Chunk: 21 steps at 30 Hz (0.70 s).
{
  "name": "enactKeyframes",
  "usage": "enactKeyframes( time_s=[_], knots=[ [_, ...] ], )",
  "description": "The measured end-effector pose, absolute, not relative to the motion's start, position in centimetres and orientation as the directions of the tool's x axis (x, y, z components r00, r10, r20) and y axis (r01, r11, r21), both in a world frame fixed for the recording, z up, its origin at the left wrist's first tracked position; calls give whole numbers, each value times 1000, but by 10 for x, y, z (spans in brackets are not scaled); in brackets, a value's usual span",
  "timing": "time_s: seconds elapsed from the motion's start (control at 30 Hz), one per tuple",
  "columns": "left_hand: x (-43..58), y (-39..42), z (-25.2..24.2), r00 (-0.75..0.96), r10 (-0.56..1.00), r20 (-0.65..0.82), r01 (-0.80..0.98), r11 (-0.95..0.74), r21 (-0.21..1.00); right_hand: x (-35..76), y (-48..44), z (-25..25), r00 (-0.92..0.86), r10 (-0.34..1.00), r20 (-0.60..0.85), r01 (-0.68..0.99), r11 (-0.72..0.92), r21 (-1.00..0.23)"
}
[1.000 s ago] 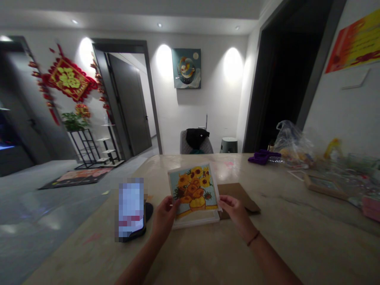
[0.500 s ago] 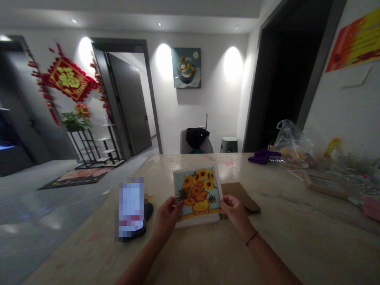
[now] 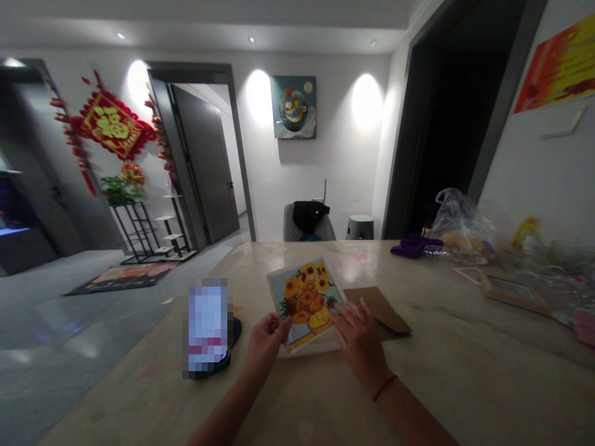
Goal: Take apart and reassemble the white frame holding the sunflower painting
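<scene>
A sunflower picture with a mosaic-like surface is tilted in front of me above the table. My left hand pinches its lower left edge between thumb and fingers. Along the lower right edge, my right hand lies with its fingers stretched out, touching the picture and not wrapped round it. Beneath the picture shows a whitish, flat, clear-edged piece, mostly covered. A brown cardboard piece lies partly behind my right hand.
A phone with a blurred screen stands propped at the left. On the right of the table are a purple cloth, a clear plastic bag and a wooden frame. A chair stands beyond the far edge.
The picture has turned counterclockwise and its lower edge has shifted. My right hand has let go of its pinch on the right edge and spread its fingers over it. The left hand keeps its hold.
</scene>
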<state>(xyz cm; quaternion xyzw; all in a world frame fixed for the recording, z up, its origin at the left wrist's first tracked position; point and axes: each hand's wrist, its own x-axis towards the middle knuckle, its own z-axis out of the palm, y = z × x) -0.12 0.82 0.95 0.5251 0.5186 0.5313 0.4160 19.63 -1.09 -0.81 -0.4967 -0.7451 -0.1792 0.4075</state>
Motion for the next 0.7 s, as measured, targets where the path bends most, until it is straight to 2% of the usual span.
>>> enactKeyframes(
  time_s=[0.1, 0.23, 0.43, 0.57, 0.7],
  knots=[
    [5, 2, 17, -48, 994, 96, 72, -93, 993, 200, -9, -9, -152, 602, 784, 869, 459, -184],
    [10, -5, 26, -37, 997, 64, 74, -61, 995, 205, -9, -10, -78, 640, 765, 831, 465, -304],
    [7, -5, 26, 7, 997, 80, 94, -80, 992, 208, -10, -8, 2, 661, 750, 739, 505, -446],
    [4, -1, 22, 19, 996, 86, 51, -87, 995, 211, -10, -6, 60, 604, 795, 705, 538, -462],
    [-1, 5, 17, 12, 999, 51, 30, -51, 998, 216, -13, -2, 32, 518, 855, 694, 604, -392]
  ],
)
